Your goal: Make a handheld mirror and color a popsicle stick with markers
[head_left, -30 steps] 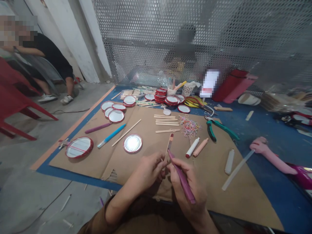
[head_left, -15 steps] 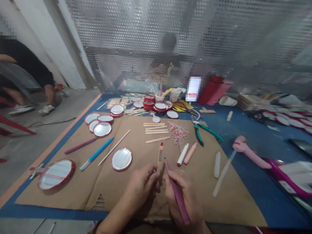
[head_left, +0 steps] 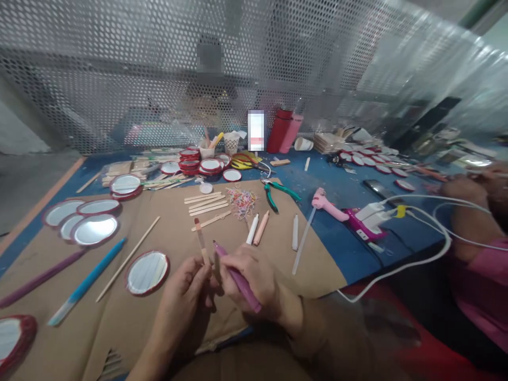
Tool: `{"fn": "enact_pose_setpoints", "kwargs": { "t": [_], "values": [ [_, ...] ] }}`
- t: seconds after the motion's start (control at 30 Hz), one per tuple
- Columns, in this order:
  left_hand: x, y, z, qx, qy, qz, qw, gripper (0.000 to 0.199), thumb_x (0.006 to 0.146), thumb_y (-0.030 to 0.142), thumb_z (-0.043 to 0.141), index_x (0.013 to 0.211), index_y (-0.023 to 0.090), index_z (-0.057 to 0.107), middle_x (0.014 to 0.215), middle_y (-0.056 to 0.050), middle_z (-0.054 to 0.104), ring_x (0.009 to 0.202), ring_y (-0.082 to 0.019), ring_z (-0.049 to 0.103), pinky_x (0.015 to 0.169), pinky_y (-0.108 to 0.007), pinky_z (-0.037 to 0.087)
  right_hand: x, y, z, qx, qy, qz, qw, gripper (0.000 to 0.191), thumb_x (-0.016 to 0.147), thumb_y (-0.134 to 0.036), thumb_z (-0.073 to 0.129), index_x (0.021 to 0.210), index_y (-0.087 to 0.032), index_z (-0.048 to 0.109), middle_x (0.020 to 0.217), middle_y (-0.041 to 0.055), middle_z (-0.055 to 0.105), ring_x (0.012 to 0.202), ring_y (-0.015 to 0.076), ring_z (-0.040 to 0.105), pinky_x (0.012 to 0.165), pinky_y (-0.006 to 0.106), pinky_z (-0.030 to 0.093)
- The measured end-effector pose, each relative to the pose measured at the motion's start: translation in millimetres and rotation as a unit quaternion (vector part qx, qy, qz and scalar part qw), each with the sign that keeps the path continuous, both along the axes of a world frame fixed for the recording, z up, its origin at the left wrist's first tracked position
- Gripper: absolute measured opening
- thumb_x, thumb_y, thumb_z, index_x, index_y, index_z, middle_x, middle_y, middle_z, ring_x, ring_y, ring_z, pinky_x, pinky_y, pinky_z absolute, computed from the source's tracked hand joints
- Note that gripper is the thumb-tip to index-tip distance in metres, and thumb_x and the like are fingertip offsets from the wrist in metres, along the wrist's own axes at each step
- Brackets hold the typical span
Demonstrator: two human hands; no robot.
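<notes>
Head view: the person's left hand [head_left: 178,296] is closed around the lower end of a wooden craft stick [head_left: 201,241], pinching it between fingers and thumb. The stick stands nearly upright, its long axis running away from the person and leaning slightly left, with a reddish far end. The right hand [head_left: 254,275] is curled around a purple marker [head_left: 243,286] in a pen-like grip. The marker slants far and left, its tip just right of the stick and apparently not touching it. The right hand is nearer that tip; the hands nearly meet above a brown cardboard sheet [head_left: 170,248].

Nearby on the cardboard lie a red-rimmed round mirror [head_left: 146,272], a blue marker [head_left: 87,280] and a thin wooden skewer [head_left: 127,259]. Farther off are flat craft sticks [head_left: 202,203], coloured rubber bands [head_left: 240,203] and green-handled pliers [head_left: 273,193]. To the right, a pink glue gun [head_left: 329,203] lies on a blue sheet [head_left: 341,264], and a co-worker's pink sleeve [head_left: 476,280] shows at the edge.
</notes>
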State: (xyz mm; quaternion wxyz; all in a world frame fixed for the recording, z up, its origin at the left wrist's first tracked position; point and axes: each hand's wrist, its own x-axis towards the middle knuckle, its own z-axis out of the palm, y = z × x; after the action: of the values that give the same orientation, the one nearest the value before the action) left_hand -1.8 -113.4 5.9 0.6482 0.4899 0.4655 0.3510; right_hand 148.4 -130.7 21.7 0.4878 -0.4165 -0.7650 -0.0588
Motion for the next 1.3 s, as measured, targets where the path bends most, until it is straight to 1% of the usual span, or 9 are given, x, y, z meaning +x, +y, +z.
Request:
{"fn": "enact_pose_setpoints", "kwargs": {
  "t": [0.1,0.2,0.33,0.47,0.6,0.73,0.9,1.13,1.3],
  "values": [
    [0.9,0.3,-0.7,0.008,0.017,0.000,1.000,0.032,0.086,0.048,0.059,0.092,0.017,0.057,0.057,0.006,0.061,0.038,-0.008,0.048,0.039,-0.017,0.042,3.7,4.3,-0.5,0.012,-0.009,0.007,1.000,0.020,0.090,-0.013,0.050,0.109,-0.020,0.049,0.073,0.0007,0.066,0.062,0.0147,0.061,0.059,0.028,0.051],
    [0.5,0.2,-4.7,0.017,0.034,-0.013,0.999,0.029,0.090,0.046,0.052,0.093,0.017,0.055,0.059,0.005,0.062,0.039,-0.008,0.047,0.040,-0.018,0.042,7.2,4.7,-4.3,-0.001,0.009,-0.011,1.000,0.019,0.090,-0.013,0.051,0.107,-0.020,0.052,0.077,0.0027,0.068,0.068,0.0164,0.064,0.066,0.031,0.054],
    [-2.9,0.6,-8.9,0.059,0.076,-0.074,0.993,0.025,0.094,0.039,0.046,0.087,0.017,0.057,0.061,0.001,0.063,0.050,-0.011,0.055,0.050,-0.020,0.045,7.7,-4.6,-12.7,-0.110,0.089,-0.042,0.989,0.015,0.091,-0.019,0.052,0.104,-0.023,0.056,0.086,0.0031,0.070,0.081,0.0179,0.069,0.076,0.033,0.056],
    [-8.0,1.5,-7.0,0.100,0.113,-0.124,0.981,0.024,0.094,0.032,0.042,0.080,0.018,0.056,0.063,-0.002,0.069,0.058,-0.014,0.062,0.060,-0.022,0.046,-1.2,-19.2,-21.4,-0.202,0.154,-0.068,0.965,0.011,0.091,-0.025,0.054,0.099,-0.023,0.062,0.076,0.0003,0.069,0.066,0.0155,0.068,0.063,0.027,0.057],
    [-10.5,1.0,-3.5,0.121,0.127,-0.137,0.975,0.019,0.092,0.030,0.044,0.080,0.019,0.055,0.071,-0.006,0.074,0.068,-0.017,0.067,0.066,-0.025,0.047,-11.1,-30.3,-31.2,-0.182,0.179,-0.096,0.962,0.010,0.092,-0.024,0.055,0.095,-0.022,0.064,0.073,0.0002,0.068,0.058,0.0136,0.064,0.056,0.025,0.055],
    [-9.9,0.3,-2.4,0.112,0.164,-0.146,0.969,0.018,0.090,0.028,0.042,0.080,0.020,0.054,0.072,-0.007,0.076,0.067,-0.019,0.068,0.065,-0.026,0.047,-11.2,-33.7,-39.6,-0.151,0.168,-0.133,0.965,0.009,0.091,-0.025,0.057,0.097,-0.021,0.063,0.079,0.0023,0.068,0.060,0.0140,0.064,0.056,0.027,0.055],
    [-9.3,0.5,-4.8,0.123,0.186,-0.137,0.965,0.021,0.090,0.031,0.042,0.072,0.021,0.049,0.071,-0.007,0.074,0.065,-0.019,0.067,0.061,-0.024,0.044,-9.5,-30.4,-36.0,-0.128,0.107,-0.087,0.982,0.010,0.091,-0.018,0.054,0.098,-0.022,0.060,0.082,0.0020,0.067,0.074,0.0161,0.067,0.069,0.030,0.058],
    [-10.1,0.4,-3.6,0.136,0.168,-0.127,0.968,0.016,0.089,0.025,0.045,0.073,0.022,0.047,0.069,-0.001,0.070,0.061,-0.014,0.064,0.059,-0.021,0.042,-12.3,-24.2,-31.1,-0.125,0.088,-0.053,0.987,0.014,0.091,-0.014,0.054,0.103,-0.020,0.059,0.082,0.0020,0.067,0.071,0.0138,0.066,0.068,0.027,0.057],
    [-9.7,0.6,-4.1,0.120,0.160,-0.131,0.971,0.016,0.090,0.026,0.044,0.076,0.021,0.049,0.069,-0.001,0.070,0.062,-0.015,0.064,0.061,-0.022,0.043,-12.8,-28.6,-32.8,-0.123,0.101,-0.088,0.983,0.011,0.091,-0.018,0.056,0.100,-0.021,0.060,0.082,0.0033,0.069,0.071,0.0161,0.068,0.068,0.030,0.058]
  ]
}}
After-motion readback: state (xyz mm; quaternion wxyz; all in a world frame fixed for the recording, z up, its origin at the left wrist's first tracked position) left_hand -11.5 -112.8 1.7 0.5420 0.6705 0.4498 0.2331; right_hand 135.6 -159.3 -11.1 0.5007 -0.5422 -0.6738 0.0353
